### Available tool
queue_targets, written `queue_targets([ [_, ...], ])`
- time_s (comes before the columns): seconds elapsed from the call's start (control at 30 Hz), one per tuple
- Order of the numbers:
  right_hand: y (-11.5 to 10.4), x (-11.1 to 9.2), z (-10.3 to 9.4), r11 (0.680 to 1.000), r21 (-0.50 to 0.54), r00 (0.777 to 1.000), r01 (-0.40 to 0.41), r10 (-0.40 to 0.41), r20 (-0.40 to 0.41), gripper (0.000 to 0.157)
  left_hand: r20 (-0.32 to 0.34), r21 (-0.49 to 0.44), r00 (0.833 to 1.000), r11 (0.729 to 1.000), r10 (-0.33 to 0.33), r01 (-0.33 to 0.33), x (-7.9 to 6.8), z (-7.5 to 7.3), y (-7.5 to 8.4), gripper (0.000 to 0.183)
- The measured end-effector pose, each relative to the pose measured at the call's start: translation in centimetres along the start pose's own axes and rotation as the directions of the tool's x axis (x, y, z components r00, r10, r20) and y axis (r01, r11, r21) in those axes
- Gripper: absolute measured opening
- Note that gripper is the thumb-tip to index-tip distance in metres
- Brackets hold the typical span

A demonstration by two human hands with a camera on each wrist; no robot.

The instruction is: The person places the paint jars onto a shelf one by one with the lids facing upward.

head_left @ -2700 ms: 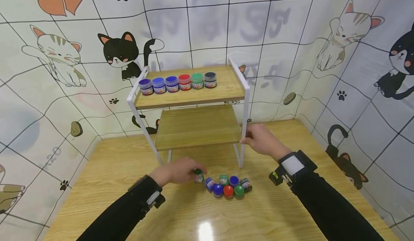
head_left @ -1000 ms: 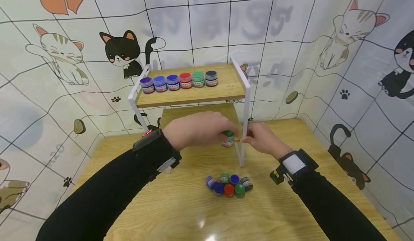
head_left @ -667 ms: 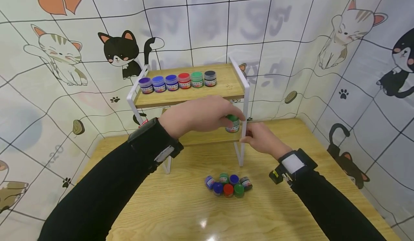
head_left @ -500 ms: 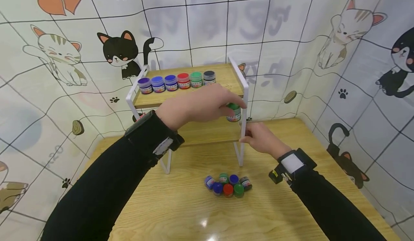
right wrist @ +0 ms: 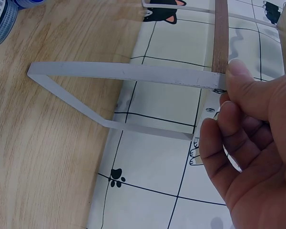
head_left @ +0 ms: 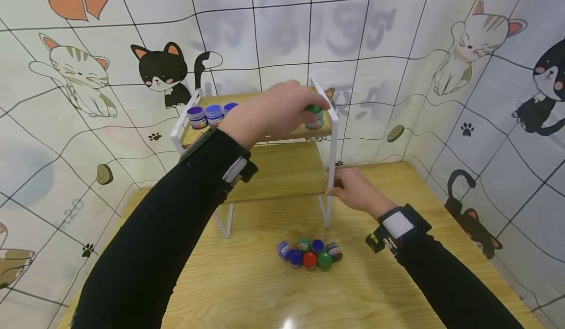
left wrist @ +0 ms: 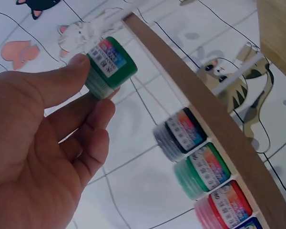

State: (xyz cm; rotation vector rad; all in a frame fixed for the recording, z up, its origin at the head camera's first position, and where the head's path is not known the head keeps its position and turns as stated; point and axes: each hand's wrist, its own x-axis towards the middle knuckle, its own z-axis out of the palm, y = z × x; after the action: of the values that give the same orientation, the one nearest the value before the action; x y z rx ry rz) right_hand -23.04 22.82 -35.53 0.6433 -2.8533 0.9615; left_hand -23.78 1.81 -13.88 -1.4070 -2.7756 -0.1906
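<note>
**Pinches a green paint jar (head_left: 314, 118) up by the top shelf (head_left: 260, 97)**

Holds that jar between thumb and fingers of the left hand (head_left: 282, 108), just right of upper centre in the head view, label facing out. Cannot tell from there whether over the right end of the top shelf or just in front of it. Appears tilted at upper left of centre in the left wrist view, apart from the shelf's brown edge and near the black jar (left wrist: 181, 133), first in a row. Next along that row, down toward the lower right: a lighter green jar (left wrist: 202, 169), a red jar (left wrist: 224, 205) and part of a blue jar (left wrist: 251, 224). At the row's far end, seen upper left of centre in the head view: a purple jar (head_left: 196, 117) and a light blue jar (head_left: 214, 115).

Grips the white frame (head_left: 333, 157) with the right hand (head_left: 355, 190), right of centre, at the corner of the lower shelf (head_left: 287, 172); thumb on the joint, fingers curled in the right wrist view.

Below centre, on the bench (head_left: 238, 280): a tight cluster of paint jars (head_left: 310, 260), blue, green, red and dark grey. Behind, across the upper frame: a gridded wall covering (head_left: 282, 30) printed with cats.
</note>
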Motion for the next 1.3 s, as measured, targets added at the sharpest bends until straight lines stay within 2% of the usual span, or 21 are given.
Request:
queue_targets([
  [0.17,0.3,-0.1,0.1,1.000,0.013,1.000,0.007,-0.007,-0.008,0.009,0.007,0.014,0.998,0.998,-0.059,0.059,1.1,0.1,-1.0,0.036],
  [0.3,0.4,0.0,0.1,1.000,0.012,1.000,0.002,-0.002,-0.013,0.010,0.007,0.062,0.994,0.993,-0.106,0.105,2.0,0.3,-1.6,0.037],
  [0.53,0.2,0.0,0.2,1.000,0.014,1.000,0.006,-0.005,-0.011,0.010,0.006,0.128,0.983,0.975,-0.185,0.182,2.7,0.6,-2.5,0.038],
  [0.93,0.0,-0.1,0.1,1.000,0.011,1.000,-0.016,0.016,-0.007,0.010,0.023,0.158,0.973,0.962,-0.228,0.222,3.2,1.1,-3.4,0.039],
  [1.3,0.2,0.0,0.1,1.000,0.013,1.000,-0.025,0.025,0.001,0.009,0.024,0.198,0.978,0.960,-0.206,0.198,3.3,1.2,-3.3,0.039],
])
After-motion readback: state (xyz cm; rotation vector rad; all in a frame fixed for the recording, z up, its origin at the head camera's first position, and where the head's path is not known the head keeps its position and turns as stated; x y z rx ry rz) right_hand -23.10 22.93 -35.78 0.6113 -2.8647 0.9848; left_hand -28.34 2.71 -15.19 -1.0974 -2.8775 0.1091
